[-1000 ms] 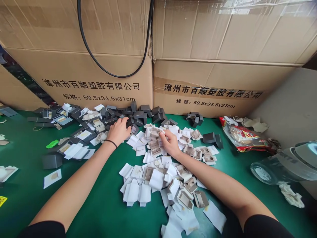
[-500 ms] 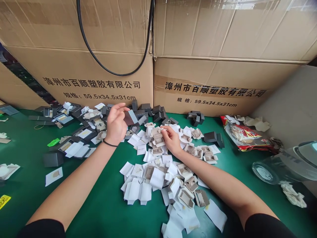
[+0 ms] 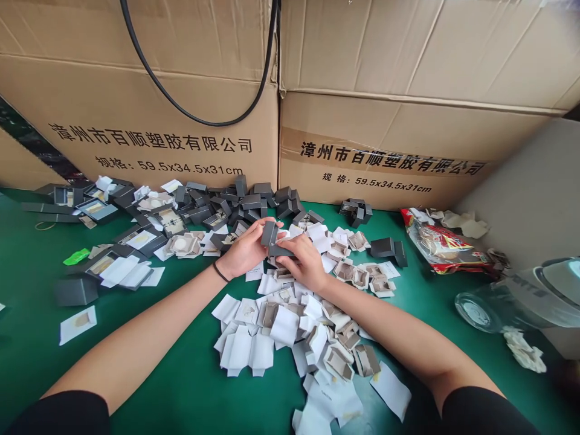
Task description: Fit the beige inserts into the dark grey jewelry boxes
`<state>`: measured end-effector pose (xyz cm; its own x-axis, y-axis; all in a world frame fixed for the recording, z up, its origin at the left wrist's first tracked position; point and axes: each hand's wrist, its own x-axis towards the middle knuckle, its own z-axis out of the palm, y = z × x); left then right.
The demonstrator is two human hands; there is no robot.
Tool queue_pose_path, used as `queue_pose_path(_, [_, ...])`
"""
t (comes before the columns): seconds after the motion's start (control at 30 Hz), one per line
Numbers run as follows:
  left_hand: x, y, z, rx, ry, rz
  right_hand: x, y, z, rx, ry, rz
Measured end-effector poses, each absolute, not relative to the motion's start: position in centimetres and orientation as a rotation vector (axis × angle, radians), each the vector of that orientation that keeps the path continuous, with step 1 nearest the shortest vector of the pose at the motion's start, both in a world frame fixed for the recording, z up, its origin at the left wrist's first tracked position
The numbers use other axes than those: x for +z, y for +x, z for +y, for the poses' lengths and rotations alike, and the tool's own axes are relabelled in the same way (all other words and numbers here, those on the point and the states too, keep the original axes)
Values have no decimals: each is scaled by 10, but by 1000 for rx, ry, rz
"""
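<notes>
A small dark grey box (image 3: 269,233) is held between both hands above the middle of the pile, apparently with its lid raised. My left hand (image 3: 247,249) grips its left side, fingers wrapped behind it. My right hand (image 3: 304,261) closes on the box's right, lower part, with thumb and fingers pressed against it. Something white shows by the right fingertips, too small to make out. The box's inside is mostly hidden. Under and around the hands lie many white and brown folded card inserts (image 3: 284,326).
Dark boxes (image 3: 197,199), some open, are heaped at the back left. A dark open box (image 3: 388,250) and a red snack bag (image 3: 446,241) lie on the right, near a clear plastic jug (image 3: 521,296). Large cartons (image 3: 181,115) stand behind, with a black cable (image 3: 199,121) hanging in front.
My left hand has come right and down with the dark box, meeting the right hand. My right hand has left the card insert it was touching and now grips the box.
</notes>
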<state>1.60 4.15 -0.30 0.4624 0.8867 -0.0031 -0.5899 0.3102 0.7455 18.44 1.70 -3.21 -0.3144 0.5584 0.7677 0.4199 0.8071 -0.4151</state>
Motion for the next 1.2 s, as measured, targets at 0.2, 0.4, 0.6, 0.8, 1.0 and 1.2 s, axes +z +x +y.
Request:
queue_pose_path(0.2, [-13,18,40,987,856,555,-35,187,18,209,-780,-1909])
queue_pose_path(0.4, [-18,3,54,1062,520,526,-32,189,18,157,-799,-1818])
queue_pose_path(0.6, [-16,2,53,1071,478,474,-34,181,10,125,-517,-2311])
queue_pose_path(0.8, [-16,4,52,1083,442,497,-28,173,7,124,-565,-2640])
queue_pose_path(1.0, [-20,2,54,1084,443,513,-32,173,7,278,-537,-2496])
queue_pose_path(1.2, [-24,5,51,990,587,479,-35,176,4,360,-738,-1909])
